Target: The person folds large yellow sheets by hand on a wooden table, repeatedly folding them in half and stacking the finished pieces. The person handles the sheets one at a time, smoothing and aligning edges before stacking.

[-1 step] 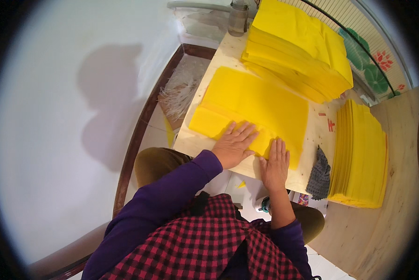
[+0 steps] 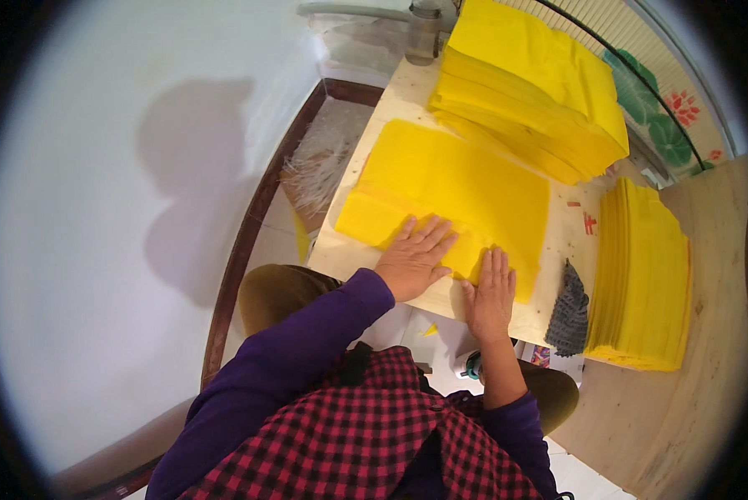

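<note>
A yellow cloth sheet [image 2: 474, 187] lies flat on the light wooden table [image 2: 341, 260], with a strip along its near edge folded over. On that folded strip rests my left hand [image 2: 414, 260], palm down and fingers spread. My right hand [image 2: 491, 298] lies flat beside it, its fingers stretched over the sheet's near edge toward the right. Neither hand grips anything. The palms hide part of the near edge.
Behind the sheet stands a tall pile of yellow cloth [image 2: 532, 75]. Another yellow stack [image 2: 645, 275] is at the right, next to a dark grey rag [image 2: 569, 317]. A jar [image 2: 424, 33] occupies the far left corner. White strands [image 2: 328, 158] lie by the wall.
</note>
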